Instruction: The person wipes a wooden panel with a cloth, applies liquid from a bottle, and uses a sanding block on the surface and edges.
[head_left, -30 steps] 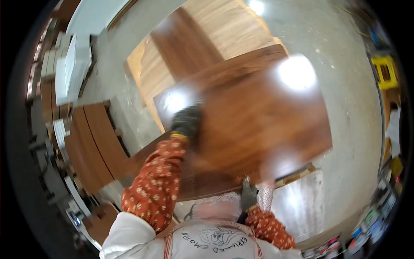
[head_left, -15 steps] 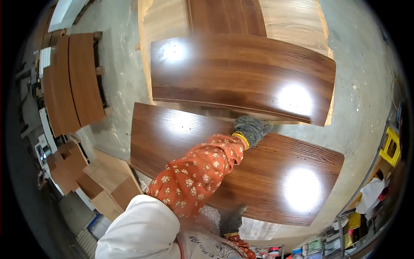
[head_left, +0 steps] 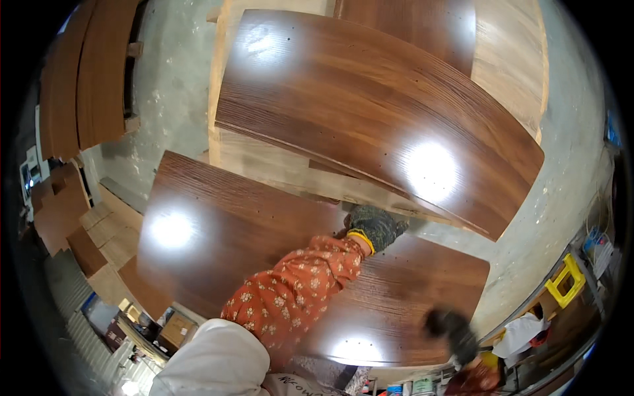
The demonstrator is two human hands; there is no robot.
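A glossy dark-brown wooden board point(head_left: 264, 224) with a wood-grain face lies flat just in front of me, with small dark holes in it. At the middle of its far edge is my left hand point(head_left: 375, 228), in a dark knit glove with a yellow cuff, its fingers closed over that edge. My right hand point(head_left: 454, 333), also gloved, is smeared by motion beside the board's near right corner; its fingers cannot be made out. Beyond the left hand rests a second dark-brown board point(head_left: 370, 105), across a gap, on top of paler panels.
Pale wood panels point(head_left: 508, 59) and another brown board point(head_left: 416, 26) lie underneath at the far side. Brown boards point(head_left: 102, 79) are stacked at the left. Cut panels and a cardboard box point(head_left: 177, 330) stand at lower left. A yellow plastic frame point(head_left: 566, 280) sits by shelving at right.
My view has turned. The near board has shifted left relative to the far one. My right hand has gone from the near edge out to the right corner; my left stays at the far edge.
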